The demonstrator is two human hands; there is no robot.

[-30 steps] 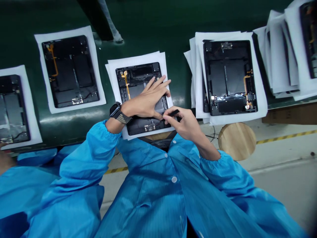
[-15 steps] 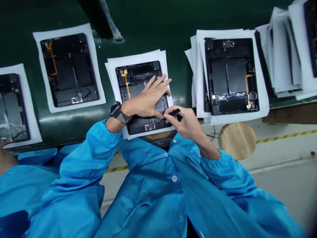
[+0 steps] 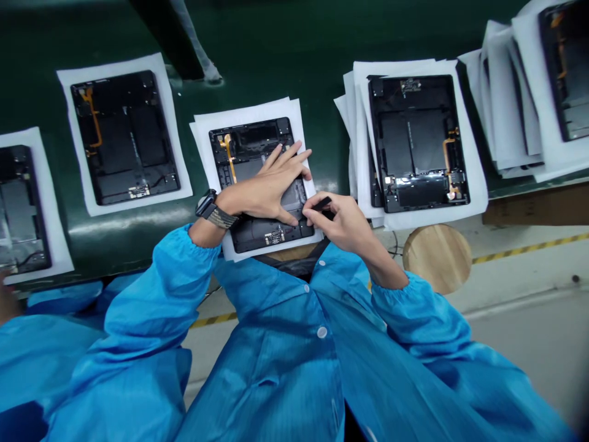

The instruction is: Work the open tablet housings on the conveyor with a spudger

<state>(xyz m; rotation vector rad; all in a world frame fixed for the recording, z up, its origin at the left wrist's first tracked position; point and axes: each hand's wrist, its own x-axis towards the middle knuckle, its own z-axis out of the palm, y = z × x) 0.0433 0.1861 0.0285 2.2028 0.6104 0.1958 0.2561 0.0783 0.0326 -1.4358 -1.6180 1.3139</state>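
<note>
An opened black tablet (image 3: 248, 147), its insides and an orange flex cable showing, lies on white paper sheets (image 3: 243, 113) at the near edge of a dark green belt. My left hand (image 3: 267, 184), with a watch on the wrist, lies flat on the tablet with fingers spread, pressing it down. My right hand (image 3: 343, 224) pinches a small black tool (image 3: 322, 203) at the tablet's right edge, its tip close to my left thumb. Both arms wear blue sleeves.
More opened tablets on paper lie on the green belt (image 3: 276, 49): one (image 3: 124, 138) to the left, another (image 3: 21, 209) at the far left, a stack (image 3: 416, 141) to the right, further stacks (image 3: 552, 80) at far right. A round wooden stool (image 3: 437, 258) stands below. Another person's blue sleeve (image 3: 27, 344) is at lower left.
Hands keep the same pose on the tablet; the view has shifted slightly, so everything sits a little further left.
</note>
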